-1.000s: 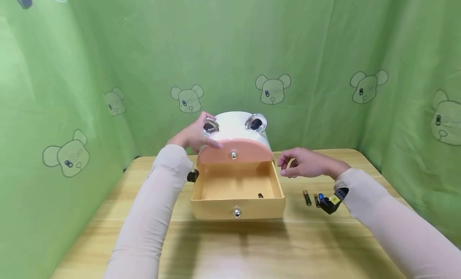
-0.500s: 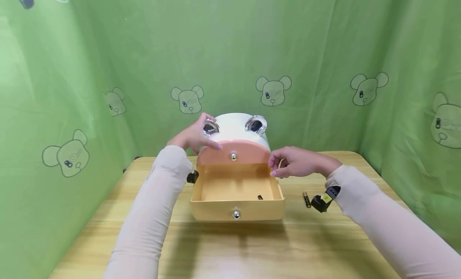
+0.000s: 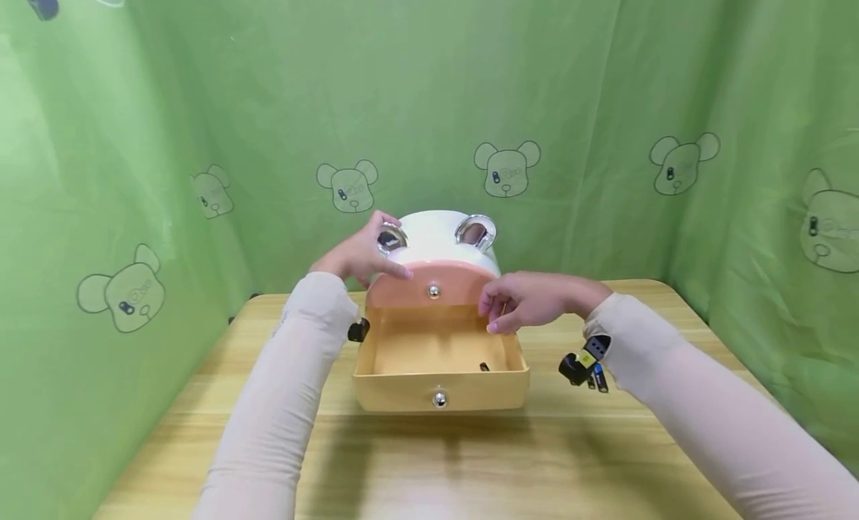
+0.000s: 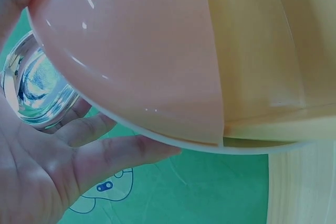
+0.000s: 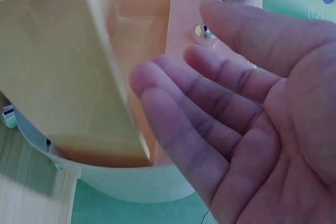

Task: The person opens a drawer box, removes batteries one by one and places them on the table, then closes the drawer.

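Observation:
A small cabinet [image 3: 429, 233] has a white rounded top with two silver ears and a pink upper drawer [image 3: 463, 277], pushed in. Its yellow lower drawer [image 3: 403, 392] is pulled out, with a small dark piece [image 3: 485, 367] inside near the front right corner. My left hand [image 3: 359, 251] grips the cabinet's upper left side, thumb at the edge of the pink front and fingers around the silver ear [image 4: 39, 85]. Over the right wall of the yellow drawer is my right hand [image 3: 530, 300]. Its loosely curled fingers [image 5: 173, 121] hold nothing in the right wrist view.
Batteries [image 3: 600, 378] lie on the wooden table [image 3: 436, 475] to the right, partly hidden by the black wrist camera [image 3: 577, 367]. A green curtain [image 3: 423, 95] with bear drawings surrounds the table at the back and sides.
My right hand has moved left, from beside the cabinet to over the yellow drawer's right wall. The left hand keeps its grip, and the drawers stay as they were.

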{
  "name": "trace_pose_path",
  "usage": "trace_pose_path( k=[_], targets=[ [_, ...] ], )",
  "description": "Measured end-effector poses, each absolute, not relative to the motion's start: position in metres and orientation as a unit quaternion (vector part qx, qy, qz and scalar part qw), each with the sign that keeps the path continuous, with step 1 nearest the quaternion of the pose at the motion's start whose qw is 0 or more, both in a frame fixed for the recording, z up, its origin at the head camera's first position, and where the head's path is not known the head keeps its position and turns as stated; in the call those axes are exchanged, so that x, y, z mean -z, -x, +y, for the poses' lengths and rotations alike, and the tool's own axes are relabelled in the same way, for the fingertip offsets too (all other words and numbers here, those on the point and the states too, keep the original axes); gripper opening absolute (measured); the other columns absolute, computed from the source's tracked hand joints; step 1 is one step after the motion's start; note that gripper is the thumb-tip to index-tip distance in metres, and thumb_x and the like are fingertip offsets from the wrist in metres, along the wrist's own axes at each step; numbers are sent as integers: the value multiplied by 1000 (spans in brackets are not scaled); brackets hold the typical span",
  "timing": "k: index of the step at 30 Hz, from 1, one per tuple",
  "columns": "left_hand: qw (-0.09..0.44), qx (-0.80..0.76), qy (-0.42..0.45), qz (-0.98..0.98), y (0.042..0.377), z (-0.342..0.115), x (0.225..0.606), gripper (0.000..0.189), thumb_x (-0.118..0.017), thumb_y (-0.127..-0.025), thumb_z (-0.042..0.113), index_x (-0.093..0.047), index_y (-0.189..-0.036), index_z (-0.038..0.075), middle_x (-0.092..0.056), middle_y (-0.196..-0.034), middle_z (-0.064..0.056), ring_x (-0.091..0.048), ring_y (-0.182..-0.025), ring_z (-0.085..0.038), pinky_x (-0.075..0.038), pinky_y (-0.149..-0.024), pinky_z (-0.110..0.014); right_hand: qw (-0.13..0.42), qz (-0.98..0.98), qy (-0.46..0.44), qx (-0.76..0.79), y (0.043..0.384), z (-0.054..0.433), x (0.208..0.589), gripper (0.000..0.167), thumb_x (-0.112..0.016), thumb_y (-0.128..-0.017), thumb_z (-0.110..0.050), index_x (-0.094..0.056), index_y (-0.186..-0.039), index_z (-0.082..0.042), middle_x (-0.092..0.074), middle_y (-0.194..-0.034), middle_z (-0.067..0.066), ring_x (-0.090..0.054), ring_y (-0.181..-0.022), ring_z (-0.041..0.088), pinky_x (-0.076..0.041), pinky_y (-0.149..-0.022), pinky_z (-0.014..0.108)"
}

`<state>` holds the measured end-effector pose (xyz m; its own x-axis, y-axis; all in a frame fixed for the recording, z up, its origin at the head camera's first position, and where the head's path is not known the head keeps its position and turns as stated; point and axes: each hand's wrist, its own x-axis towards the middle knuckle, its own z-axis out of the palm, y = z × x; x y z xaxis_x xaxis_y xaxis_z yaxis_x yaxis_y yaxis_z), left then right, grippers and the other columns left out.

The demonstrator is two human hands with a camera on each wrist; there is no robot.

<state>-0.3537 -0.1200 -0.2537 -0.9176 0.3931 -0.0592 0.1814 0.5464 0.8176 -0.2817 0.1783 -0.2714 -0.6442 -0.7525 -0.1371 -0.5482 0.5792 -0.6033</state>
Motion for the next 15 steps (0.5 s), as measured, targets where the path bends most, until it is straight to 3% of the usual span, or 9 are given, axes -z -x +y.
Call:
trace_pose_path(
  k=[7, 15],
  targets=[
    [119, -452, -161, 869, 355, -118, 254, 97, -90, -64, 11, -27, -136, 29, -36, -138, -15, -49, -114, -39, -59, -62, -46, 225, 867, 366, 253, 283, 171, 270, 28, -68, -89, -14, -59, -112, -2, -66, -101, 3, -63, -97, 17, -54, -85, 31],
    [120, -442, -162, 874, 355, -120, 254, 98, -90, -64, 14, -27, -138, 30, -35, -142, -15, -50, -114, -39, -59, -63, -45, 244, 860, 371, 254, 288, 157, 270, 28, -67, -90, -11, -58, -113, 1, -65, -103, 5, -63, -98, 17, -54, -84, 29]
  ],
)
